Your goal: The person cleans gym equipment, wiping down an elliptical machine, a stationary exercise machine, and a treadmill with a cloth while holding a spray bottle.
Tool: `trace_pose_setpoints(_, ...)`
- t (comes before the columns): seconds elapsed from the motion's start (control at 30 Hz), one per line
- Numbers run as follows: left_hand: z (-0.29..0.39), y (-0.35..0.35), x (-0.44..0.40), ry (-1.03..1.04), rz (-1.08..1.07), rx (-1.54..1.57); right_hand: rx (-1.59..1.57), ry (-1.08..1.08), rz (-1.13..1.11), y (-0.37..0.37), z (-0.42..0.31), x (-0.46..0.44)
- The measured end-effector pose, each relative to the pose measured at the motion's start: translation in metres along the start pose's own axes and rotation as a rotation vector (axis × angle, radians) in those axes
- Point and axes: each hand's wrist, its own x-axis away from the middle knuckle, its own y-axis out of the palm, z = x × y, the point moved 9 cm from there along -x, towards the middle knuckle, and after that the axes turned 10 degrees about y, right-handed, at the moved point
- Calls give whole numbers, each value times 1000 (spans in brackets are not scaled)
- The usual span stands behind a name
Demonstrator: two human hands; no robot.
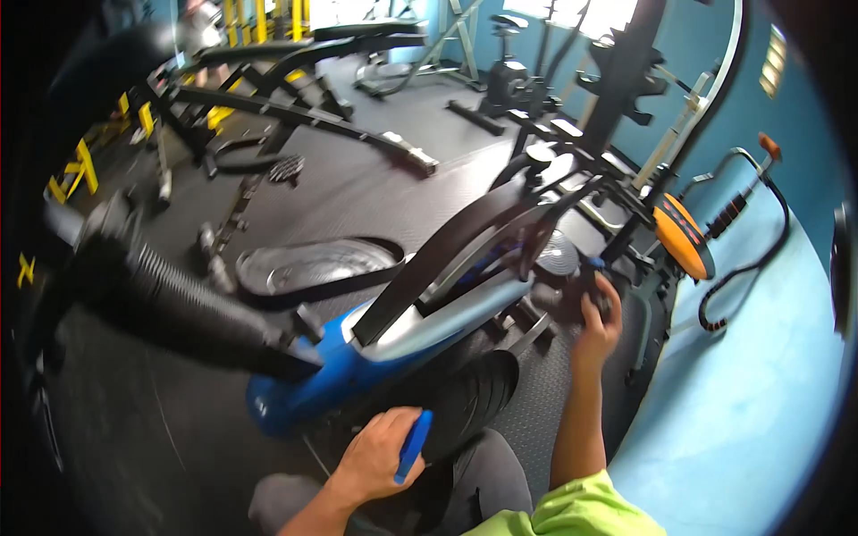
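Note:
My left hand is closed around a slim blue object like a handle, low in front of my knees. Its far end and exact kind cannot be made out. My right hand reaches forward, its fingers curled at a dark, blurred thing by the rear of a blue and white elliptical trainer. What those fingers hold is unclear. The trainer's blue base lies between my arms, with a black pedal just beyond my left hand and another pedal on the far side.
At left, a ribbed black post rises close to me. A weight bench stands behind. To the right are a blue wall, an orange and black machine part and a curved handlebar hose. An exercise bike stands at the back.

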Motion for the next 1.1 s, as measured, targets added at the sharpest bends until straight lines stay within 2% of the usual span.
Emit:
trace_pose_setpoints(0.13,15,9,10,110,-39,63,-137,307,-307,-2,-7,98)
trace_pose_setpoints(0.17,14,9,14,70,-23,59,-102,310,-495,-6,-7,117)
trace_pose_setpoints(0.2,26,12,16,165,-43,55,-71,301,-684,-3,-9,136)
trace_pose_setpoints(0.23,39,17,21,266,-62,50,-200,367,-814,7,-21,156)
trace_pose_setpoints(0.27,40,19,25,248,-38,41,-329,426,-938,19,-36,176)
trace_pose_setpoints(0.33,63,28,35,399,-69,347,-434,422,-989,30,-48,196)
trace_pose_setpoints(0.37,68,34,35,295,-184,605,-421,409,-937,33,-55,198)
trace_pose_setpoints(0.4,71,31,37,290,-161,601,-411,392,-886,37,-61,197)
trace_pose_setpoints(0.47,72,39,45,201,-264,593,-334,376,-948,50,-72,199)
trace_pose_setpoints(0.53,77,29,52,253,-160,510,99,128,-897,54,-81,201)
trace_pose_setpoints(0.6,79,15,56,280,-59,402,187,110,-898,52,-75,198)
trace_pose_setpoints(0.67,78,11,57,269,-48,380,763,90,-522,24,-43,173)
trace_pose_setpoints(0.7,76,6,56,271,-23,325,1164,-173,-509,28,-50,180)
trace_pose_setpoints(0.73,75,1,55,272,-2,271,1203,-149,-445,21,-43,181)
trace_pose_setpoints(0.8,69,6,51,215,-73,313,961,1,-663,30,-39,207)
trace_pose_setpoints(0.87,74,4,52,323,4,374,495,242,-1008,50,-20,247)
trace_pose_setpoints(0.9,74,7,52,327,-1,388,506,248,-998,50,-6,259)
trace_pose_setpoints(0.97,72,12,52,319,-25,511,-114,717,-1064,65,26,294)
trace_pose_setpoints(1.0,72,9,51,318,-18,513,-194,582,-1141,85,7,303)
trace_pose_setpoints(1.07,78,9,53,357,-65,571,-204,661,-1074,86,23,299)
trace_pose_setpoints(1.1,75,17,57,288,-207,543,-220,732,-1005,82,37,296)
